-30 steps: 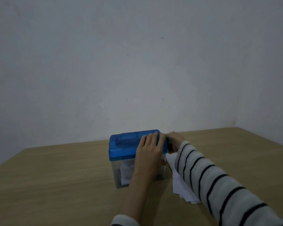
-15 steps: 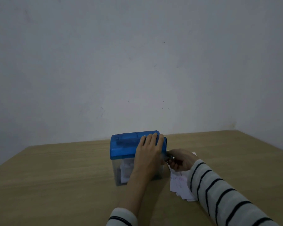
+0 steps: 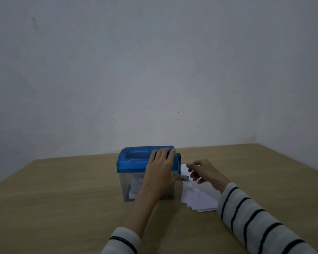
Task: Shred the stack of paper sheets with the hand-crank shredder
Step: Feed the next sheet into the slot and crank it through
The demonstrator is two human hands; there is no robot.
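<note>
While half full of shreds [image 3: 136,186], clear bin [image 3: 124,187] under blue lid [image 3: 134,160].

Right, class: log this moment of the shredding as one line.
left hand: steadies blue shredder lid | right hand: at crank handle, grip unclear | paper stack: beside shredder | shreds: in clear bin

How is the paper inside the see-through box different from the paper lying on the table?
The white paper in the clear bin under the blue shredder lid is bunched up; the white paper sheets beside it lie flat, fanned out. The bin's paper sits enclosed behind plastic; the sheets rest open on the wooden table, partly under the right hand. Both are white.
</note>
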